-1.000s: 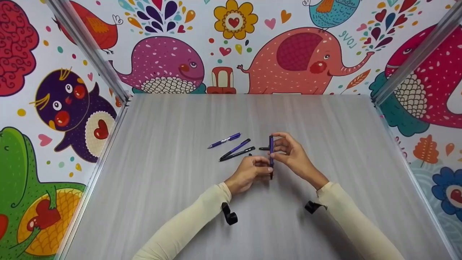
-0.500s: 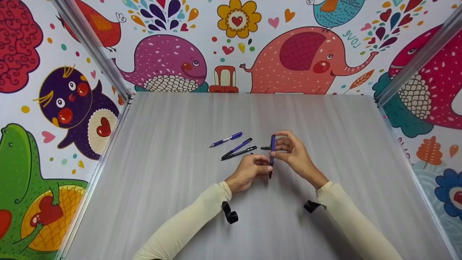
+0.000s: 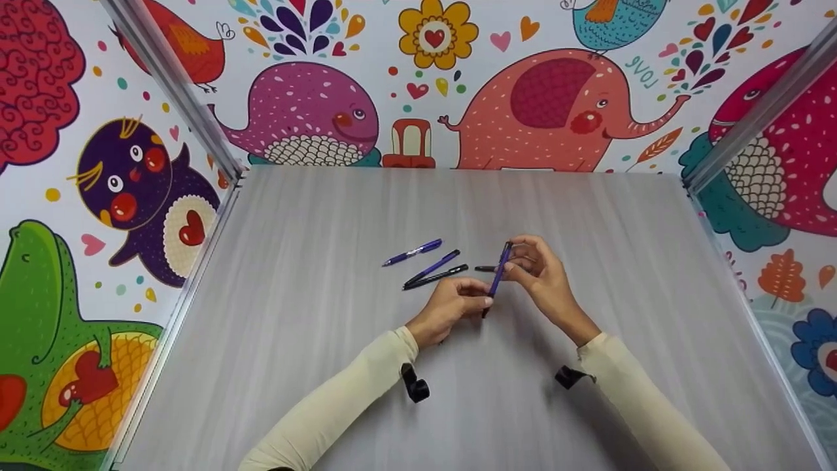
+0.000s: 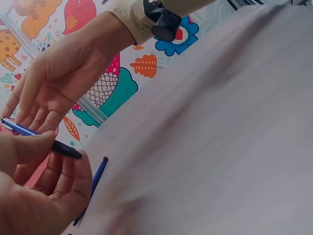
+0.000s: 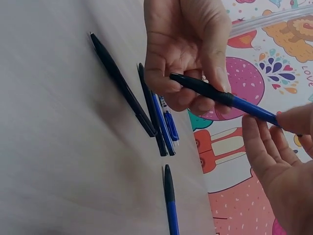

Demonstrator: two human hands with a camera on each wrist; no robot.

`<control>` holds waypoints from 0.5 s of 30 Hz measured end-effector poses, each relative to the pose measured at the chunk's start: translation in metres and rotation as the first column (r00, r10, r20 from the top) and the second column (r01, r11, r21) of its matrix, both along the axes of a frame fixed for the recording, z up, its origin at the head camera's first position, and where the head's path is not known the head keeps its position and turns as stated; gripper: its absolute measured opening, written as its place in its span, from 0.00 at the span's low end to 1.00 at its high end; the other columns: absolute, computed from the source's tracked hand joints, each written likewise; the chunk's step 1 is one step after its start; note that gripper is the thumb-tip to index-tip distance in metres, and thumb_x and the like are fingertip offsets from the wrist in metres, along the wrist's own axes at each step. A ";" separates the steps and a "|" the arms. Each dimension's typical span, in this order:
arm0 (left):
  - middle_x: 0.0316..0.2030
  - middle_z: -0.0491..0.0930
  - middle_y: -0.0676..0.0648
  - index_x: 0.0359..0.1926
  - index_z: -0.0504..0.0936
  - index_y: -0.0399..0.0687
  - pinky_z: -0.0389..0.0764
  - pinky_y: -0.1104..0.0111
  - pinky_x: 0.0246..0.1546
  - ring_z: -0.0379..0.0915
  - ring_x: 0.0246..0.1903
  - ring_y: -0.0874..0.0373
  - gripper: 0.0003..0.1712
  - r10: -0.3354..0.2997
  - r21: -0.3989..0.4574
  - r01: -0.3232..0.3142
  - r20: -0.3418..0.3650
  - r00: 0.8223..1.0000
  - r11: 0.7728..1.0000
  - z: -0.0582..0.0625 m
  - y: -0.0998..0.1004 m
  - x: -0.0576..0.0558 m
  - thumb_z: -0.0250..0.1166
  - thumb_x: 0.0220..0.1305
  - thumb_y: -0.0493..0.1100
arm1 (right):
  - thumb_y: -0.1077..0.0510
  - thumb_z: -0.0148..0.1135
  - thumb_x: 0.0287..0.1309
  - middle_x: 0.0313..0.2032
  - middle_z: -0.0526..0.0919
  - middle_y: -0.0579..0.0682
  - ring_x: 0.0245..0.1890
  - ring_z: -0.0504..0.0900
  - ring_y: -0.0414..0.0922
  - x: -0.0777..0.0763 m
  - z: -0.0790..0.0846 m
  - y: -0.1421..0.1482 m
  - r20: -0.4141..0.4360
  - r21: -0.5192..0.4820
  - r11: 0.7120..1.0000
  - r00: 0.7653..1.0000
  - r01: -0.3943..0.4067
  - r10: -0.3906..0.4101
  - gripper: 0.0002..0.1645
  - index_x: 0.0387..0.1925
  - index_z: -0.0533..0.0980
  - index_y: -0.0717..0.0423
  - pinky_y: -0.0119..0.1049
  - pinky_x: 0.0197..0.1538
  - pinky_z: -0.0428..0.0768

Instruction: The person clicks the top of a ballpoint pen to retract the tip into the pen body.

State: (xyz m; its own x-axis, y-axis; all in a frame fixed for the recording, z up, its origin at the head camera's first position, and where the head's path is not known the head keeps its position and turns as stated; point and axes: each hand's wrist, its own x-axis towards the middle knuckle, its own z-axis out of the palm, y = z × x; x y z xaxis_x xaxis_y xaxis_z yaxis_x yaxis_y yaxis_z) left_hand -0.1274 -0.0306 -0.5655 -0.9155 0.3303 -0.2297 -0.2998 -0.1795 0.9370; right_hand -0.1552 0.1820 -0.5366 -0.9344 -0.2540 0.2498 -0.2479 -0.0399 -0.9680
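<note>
My left hand (image 3: 448,307) pinches a blue pen (image 3: 500,271) by its black grip, between thumb and fingers. The pen is held above the table, tilted with its upper end to the right. My right hand (image 3: 543,281) has thumb and fingertips at that upper end; in the right wrist view the thumb of the right hand (image 5: 288,176) overlaps the blue barrel (image 5: 254,111). Behind the right hand lies another pen (image 3: 485,269), partly hidden by it. A black pen (image 5: 117,78) lies on the table beneath the left hand, mostly hidden in the head view.
Left of the hands, a blue pen with a clear section (image 3: 412,253), a slim blue pen (image 3: 439,263) and a black pen (image 3: 435,277) lie close together on the grey table (image 3: 294,294). Patterned walls (image 3: 418,85) stand at the back and sides.
The held pen has gone from nearly upright in the head view to leaning right at its top. My right hand has shifted slightly right with it; the left hand has barely moved.
</note>
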 end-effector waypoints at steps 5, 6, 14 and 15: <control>0.39 0.89 0.46 0.49 0.90 0.34 0.88 0.65 0.42 0.85 0.38 0.56 0.10 0.000 -0.061 -0.003 -0.043 0.999 0.998 0.000 -0.001 -0.001 0.74 0.67 0.30 | 0.73 0.63 0.75 0.50 0.82 0.68 0.44 0.89 0.48 -0.002 -0.001 0.004 -0.019 -0.044 0.998 0.998 0.054 -0.055 0.19 0.63 0.72 0.75 0.46 0.48 0.91; 0.39 0.89 0.47 0.49 0.90 0.34 0.87 0.65 0.42 0.85 0.38 0.56 0.10 -0.003 -0.079 -0.002 -0.057 0.998 0.997 0.000 -0.001 -0.002 0.74 0.67 0.30 | 0.73 0.63 0.75 0.49 0.82 0.67 0.43 0.89 0.48 -0.002 -0.001 0.005 -0.023 -0.049 0.997 0.997 0.066 -0.067 0.18 0.62 0.73 0.76 0.46 0.48 0.91; 0.40 0.90 0.48 0.49 0.92 0.37 0.88 0.60 0.44 0.83 0.38 0.61 0.09 -0.030 -0.234 -0.011 -0.174 0.984 0.972 0.004 -0.002 -0.003 0.74 0.69 0.33 | 0.72 0.65 0.75 0.44 0.85 0.65 0.40 0.90 0.49 -0.002 0.002 0.016 -0.043 -0.042 0.991 0.991 0.125 -0.127 0.12 0.54 0.77 0.77 0.41 0.46 0.91; 0.41 0.91 0.48 0.49 0.92 0.37 0.88 0.60 0.45 0.84 0.38 0.61 0.09 -0.033 -0.253 -0.016 -0.189 0.981 0.967 0.005 -0.003 -0.003 0.74 0.69 0.33 | 0.72 0.65 0.75 0.43 0.85 0.65 0.40 0.90 0.51 -0.002 0.002 0.017 -0.043 -0.039 0.991 0.990 0.129 -0.131 0.11 0.53 0.78 0.77 0.42 0.46 0.91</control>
State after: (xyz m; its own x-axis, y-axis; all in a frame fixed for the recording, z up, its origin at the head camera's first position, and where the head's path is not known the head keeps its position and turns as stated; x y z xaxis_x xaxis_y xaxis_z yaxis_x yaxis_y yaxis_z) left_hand -0.1307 -0.0331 -0.5610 -0.9478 0.2917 -0.1286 -0.1125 0.0713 0.9911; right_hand -0.1570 0.1991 -0.5349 -0.9462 -0.1214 0.2999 -0.2973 -0.0390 -0.9540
